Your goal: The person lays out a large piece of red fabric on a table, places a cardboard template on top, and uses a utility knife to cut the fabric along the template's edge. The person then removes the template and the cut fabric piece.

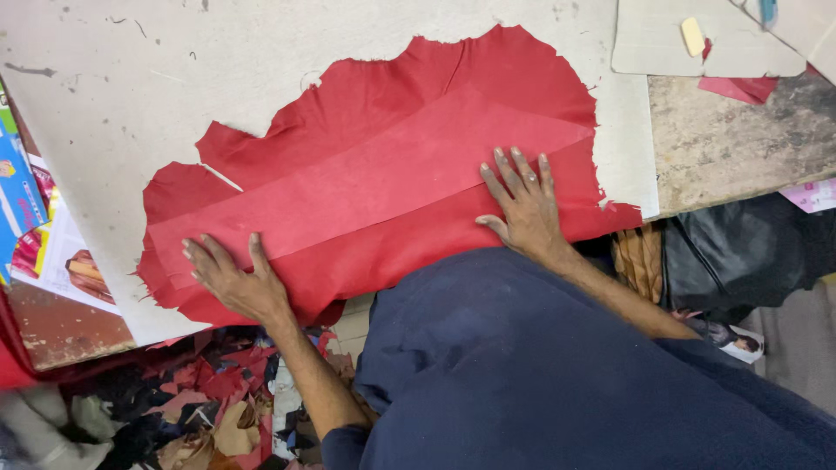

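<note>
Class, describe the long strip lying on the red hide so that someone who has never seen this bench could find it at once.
Start at the pale board covering the bench, where a ragged-edged red hide is spread. Across the hide's middle, slanting from lower left to upper right, lies the long strip, with the left hand and right hand pressing flat near its ends. Its straight edges and paler, matt red set it apart.

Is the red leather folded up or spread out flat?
Spread flat: the red leather lies open on the board, ragged edges showing, both hands pressing a lighter red strip onto it.
</note>
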